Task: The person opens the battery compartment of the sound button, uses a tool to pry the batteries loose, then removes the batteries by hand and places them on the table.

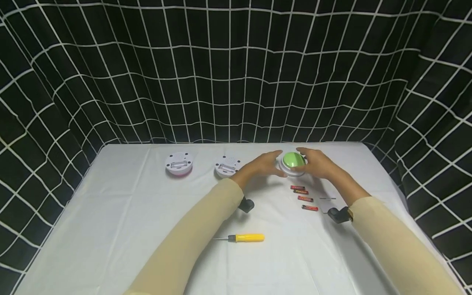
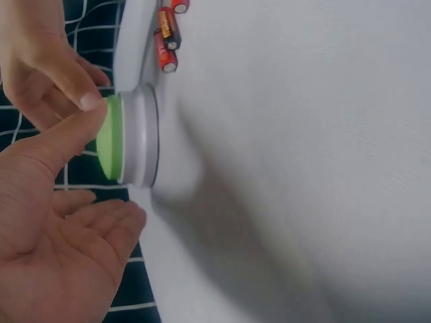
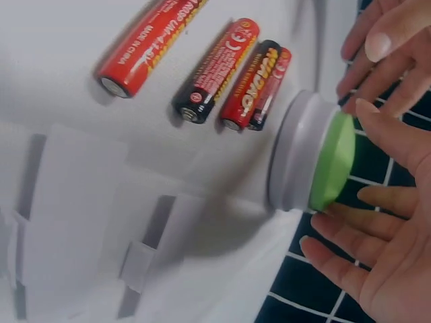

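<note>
A round push-button device (image 1: 293, 159) with a green dome and white base stands dome-up at the back right of the table. My left hand (image 1: 266, 164) is at its left side, fingers spread and the thumb close to the dome in the left wrist view. On the other side, my right hand (image 1: 319, 164) has its fingers loosely spread. Its fingertips (image 3: 323, 221) are at the dome's edge in the right wrist view; whether they touch it I cannot tell. Several red batteries (image 1: 305, 198) lie just in front of the device.
Two similar round white devices (image 1: 179, 162) (image 1: 225, 165) lie battery-side up to the left, their battery slots exposed. Flat white covers (image 3: 74, 215) lie near the right forearm. A yellow-handled screwdriver (image 1: 249, 237) rests toward the front. Black gridded cloth (image 1: 236, 82) hangs behind the table.
</note>
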`<state>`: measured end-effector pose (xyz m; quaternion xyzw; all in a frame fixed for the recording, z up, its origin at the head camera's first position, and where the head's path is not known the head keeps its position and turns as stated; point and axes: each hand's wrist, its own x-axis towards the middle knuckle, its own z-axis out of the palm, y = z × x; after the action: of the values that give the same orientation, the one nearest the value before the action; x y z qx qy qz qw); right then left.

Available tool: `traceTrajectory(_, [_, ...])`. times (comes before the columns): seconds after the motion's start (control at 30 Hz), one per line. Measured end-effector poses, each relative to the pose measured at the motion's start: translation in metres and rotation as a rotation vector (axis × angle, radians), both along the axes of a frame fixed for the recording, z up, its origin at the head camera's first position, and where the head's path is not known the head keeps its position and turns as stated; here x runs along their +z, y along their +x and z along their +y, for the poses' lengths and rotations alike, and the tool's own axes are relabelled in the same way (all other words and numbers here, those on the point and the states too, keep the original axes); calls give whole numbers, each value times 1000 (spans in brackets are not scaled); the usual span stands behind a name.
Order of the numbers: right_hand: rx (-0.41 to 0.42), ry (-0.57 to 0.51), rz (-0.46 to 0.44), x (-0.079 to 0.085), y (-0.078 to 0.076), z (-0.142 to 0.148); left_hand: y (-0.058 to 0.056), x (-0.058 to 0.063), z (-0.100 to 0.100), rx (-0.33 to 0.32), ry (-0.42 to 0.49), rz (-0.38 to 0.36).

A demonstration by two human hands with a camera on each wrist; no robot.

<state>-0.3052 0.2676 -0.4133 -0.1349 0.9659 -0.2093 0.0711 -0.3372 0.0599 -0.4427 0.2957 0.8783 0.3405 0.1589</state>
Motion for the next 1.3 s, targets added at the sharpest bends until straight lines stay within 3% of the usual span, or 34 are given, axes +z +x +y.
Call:
traceTrajectory(0.23, [-2, -3, 14, -4, -3, -1, -3, -3, 7, -72, 24, -6])
traceTrajectory(0.57, [6, 18, -5, -7, -7, -6, -1, -3, 9, -93, 62, -48])
traceTrajectory(0.77, [-11, 48, -28, -11, -10, -7, -3, -5, 10, -85, 28, -38])
traceTrajectory(1.1, [2, 69, 49, -13, -13, -5, -7, -11, 12, -2, -15, -27])
traceTrajectory(1.3, [42, 80, 82, -9, -12, 1, -4, -8, 9, -23, -8, 7])
